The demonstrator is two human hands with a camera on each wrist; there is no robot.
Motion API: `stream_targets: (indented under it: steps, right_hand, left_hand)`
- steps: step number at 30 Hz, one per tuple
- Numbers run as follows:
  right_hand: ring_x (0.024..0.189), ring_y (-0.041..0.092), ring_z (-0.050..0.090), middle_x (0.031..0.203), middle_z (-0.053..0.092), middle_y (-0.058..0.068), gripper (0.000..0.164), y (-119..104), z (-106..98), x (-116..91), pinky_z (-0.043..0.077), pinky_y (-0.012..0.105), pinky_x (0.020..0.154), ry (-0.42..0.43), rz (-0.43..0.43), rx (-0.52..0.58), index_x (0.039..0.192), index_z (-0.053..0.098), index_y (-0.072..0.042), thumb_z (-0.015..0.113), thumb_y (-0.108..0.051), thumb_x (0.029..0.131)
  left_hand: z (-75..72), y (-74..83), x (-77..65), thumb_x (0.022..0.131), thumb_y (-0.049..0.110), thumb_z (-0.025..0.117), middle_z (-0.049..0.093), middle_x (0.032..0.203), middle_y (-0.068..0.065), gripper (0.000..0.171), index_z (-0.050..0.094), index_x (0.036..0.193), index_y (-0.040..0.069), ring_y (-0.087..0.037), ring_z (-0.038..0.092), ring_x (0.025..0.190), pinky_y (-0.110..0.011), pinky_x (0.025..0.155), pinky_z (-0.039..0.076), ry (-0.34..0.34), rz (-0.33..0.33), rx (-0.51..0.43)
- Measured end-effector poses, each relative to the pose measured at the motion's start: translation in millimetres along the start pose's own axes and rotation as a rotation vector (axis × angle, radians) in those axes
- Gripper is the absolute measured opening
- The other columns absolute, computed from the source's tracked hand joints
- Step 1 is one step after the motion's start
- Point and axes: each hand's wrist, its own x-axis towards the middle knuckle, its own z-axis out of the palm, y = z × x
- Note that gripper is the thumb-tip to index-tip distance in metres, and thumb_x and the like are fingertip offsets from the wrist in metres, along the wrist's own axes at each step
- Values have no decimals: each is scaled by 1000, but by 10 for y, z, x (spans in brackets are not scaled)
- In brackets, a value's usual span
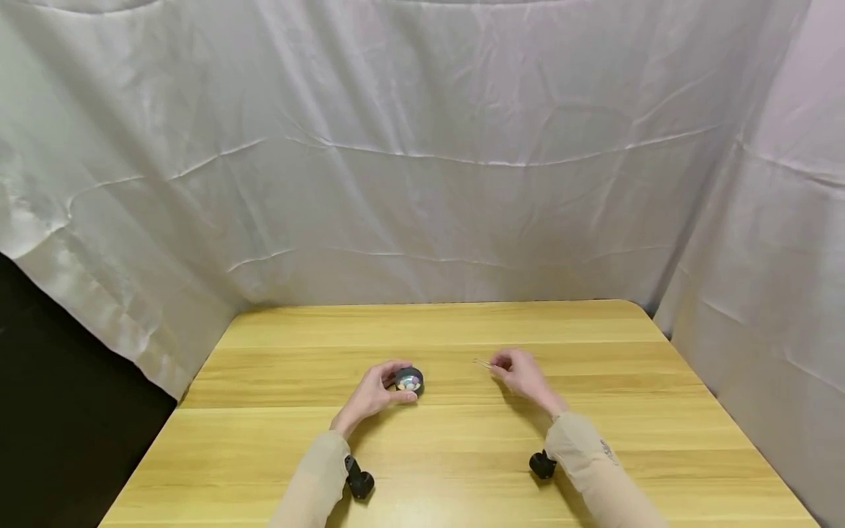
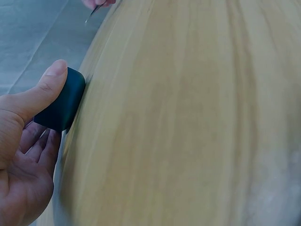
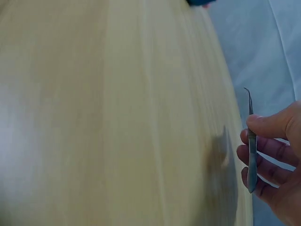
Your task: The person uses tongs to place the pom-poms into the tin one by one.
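Observation:
My left hand [image 1: 373, 392] grips a small dark round container [image 1: 400, 386] by its sides, thumb nearest me and fingers on the far side. Pale, pastel-coloured round pieces [image 1: 411, 384] show in its top. In the left wrist view the container [image 2: 63, 101] appears from the side, dark teal with rounded corners, low over the wood. My right hand [image 1: 523, 375] pinches metal tweezers [image 3: 252, 155] between thumb and fingers, to the right of the container. Their thin bent tips [image 3: 247, 94] point away from the hand, toward the left hand's side in the head view.
Both hands work over a light wooden table [image 1: 462, 455] with rounded far corners. Grey-white curtains [image 1: 422, 205] hang behind it and at both sides. A black area [image 1: 59, 411] lies beyond the left edge. Black wrist cameras [image 1: 359, 480] sit under both sleeves.

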Motion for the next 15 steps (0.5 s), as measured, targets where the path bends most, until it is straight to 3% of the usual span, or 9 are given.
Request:
stream_targets:
  steps: [8,15]
  right_hand:
    - [78,13,62,86,73,4,4,144,-66,-58,52,31,72,11,-1,-90,93,73,-5,70,-4,92]
    - [79,13,62,85,73,4,4,158,-88,-76,53,33,74,10,19,-103,93,73,-3,69,-2,92]
  left_hand:
    - [-3,-24,2,84,13,83,62,136,-22,62,57,138,-1,-38,61,125,-49,108,50,-6,-3,2]
    - [-2,-23,2,85,13,82,60,138,-23,64,54,140,-2,-39,60,127,-50,109,49,-17,-3,-3]
